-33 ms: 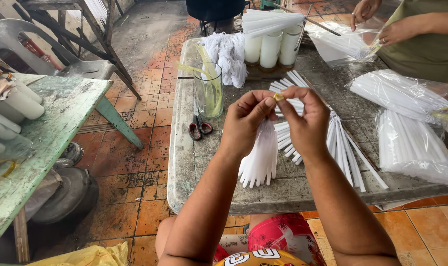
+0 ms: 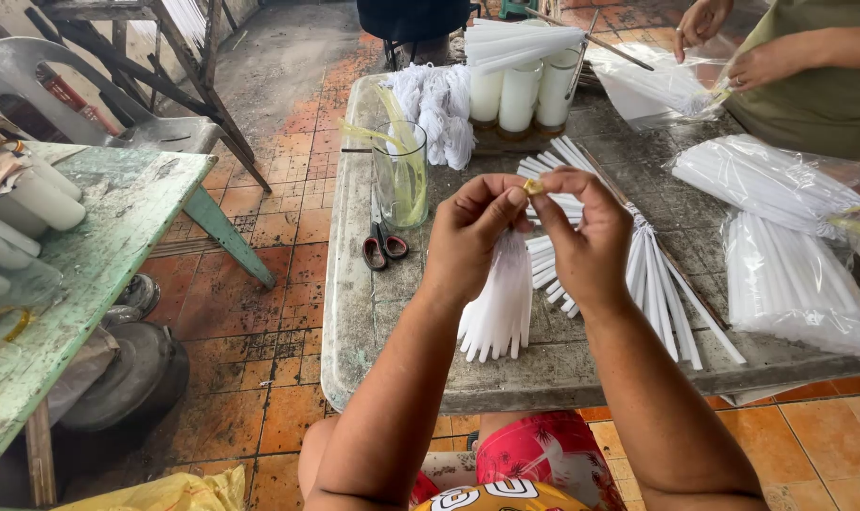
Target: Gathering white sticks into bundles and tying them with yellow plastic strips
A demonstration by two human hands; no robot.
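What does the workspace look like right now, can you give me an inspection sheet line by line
Surface: worn grey table, stained.
Job's things: bunch of thin white candles hanging from both hands; small yellow band pinched at the top.
Clutter: loose candles, bagged candles, glass jar, scissors, white wicks.
Hands: left hand and right hand, fingers closed on the bunch's top.
Cables: nothing seen.
Surroundings: green table, tiled floor, another person's hands across the table.
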